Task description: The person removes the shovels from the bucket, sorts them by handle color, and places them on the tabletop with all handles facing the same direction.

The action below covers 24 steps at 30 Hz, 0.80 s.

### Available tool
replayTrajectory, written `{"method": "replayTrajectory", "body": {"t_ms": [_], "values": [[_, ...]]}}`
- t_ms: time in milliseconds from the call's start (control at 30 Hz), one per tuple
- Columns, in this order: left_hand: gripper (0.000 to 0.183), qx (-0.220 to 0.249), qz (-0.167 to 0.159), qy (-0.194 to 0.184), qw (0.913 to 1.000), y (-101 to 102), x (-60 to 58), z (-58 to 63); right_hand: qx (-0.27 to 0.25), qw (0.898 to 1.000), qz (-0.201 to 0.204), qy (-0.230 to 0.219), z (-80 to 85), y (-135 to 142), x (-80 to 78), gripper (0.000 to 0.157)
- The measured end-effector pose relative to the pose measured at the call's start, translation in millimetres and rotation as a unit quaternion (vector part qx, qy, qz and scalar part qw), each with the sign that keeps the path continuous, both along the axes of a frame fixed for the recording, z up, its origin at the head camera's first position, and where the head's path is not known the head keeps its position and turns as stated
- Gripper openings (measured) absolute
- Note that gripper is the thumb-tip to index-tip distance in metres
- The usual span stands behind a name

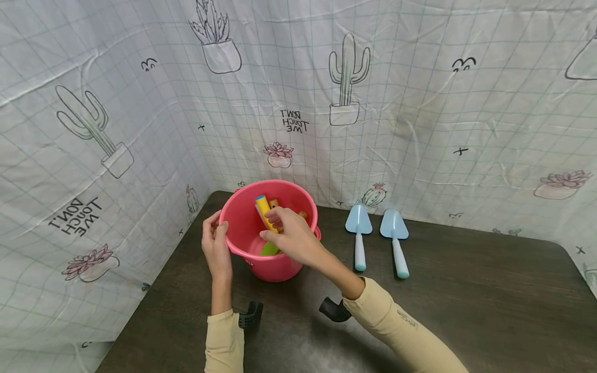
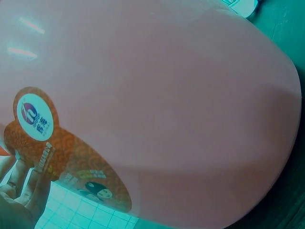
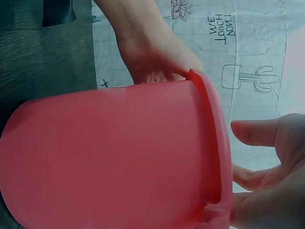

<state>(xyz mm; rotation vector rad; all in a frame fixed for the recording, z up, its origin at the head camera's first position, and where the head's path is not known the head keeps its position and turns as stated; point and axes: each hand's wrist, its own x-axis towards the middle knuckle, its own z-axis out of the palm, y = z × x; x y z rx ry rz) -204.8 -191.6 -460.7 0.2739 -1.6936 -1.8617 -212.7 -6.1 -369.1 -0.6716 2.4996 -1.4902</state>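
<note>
Pink bucket (image 1: 274, 268): your left hand (image 1: 216, 246) grips its nine-o'clock rim.
Right hand (image 1: 297, 235): fingers apart, over four o'clock.
Yellow toy (image 1: 263, 209): head view only.

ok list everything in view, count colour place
bucket: 1, pink, on table
label: 1, orange, bucket's outside
stick: 1, yellow, blue-ended, in bucket
flat piece: 1, green, in bucket
other pieces: count unclear, tan, in bucket
trowels: 2, light blue and white, right of bucket
table: 1, dark brown, beneath bucket
backdrop: 1, white, printed, behind table
curved pieces: 2, black, beside sleeves
sleeves: 2, beige, head view's bottom
left hand: 1, gripping bucket's rim
right hand: 1, at bucket's mouth
</note>
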Motion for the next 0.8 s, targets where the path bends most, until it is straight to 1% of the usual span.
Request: {"method": "replayTrajectory", "body": {"t_ms": [533, 800], "values": [[0.038, 0.005, -0.002, 0.0, 1.0, -0.6, 0.1, 0.6, 0.015, 1.0, -0.003, -0.002, -1.7, -7.4, -4.9, 0.048], [0.038, 0.005, 0.001, -0.007, 1.0, -0.5, -0.7, 0.6, 0.012, 1.0, -0.003, 0.007, -1.6, -12.2, -11.7, 0.047]]}}
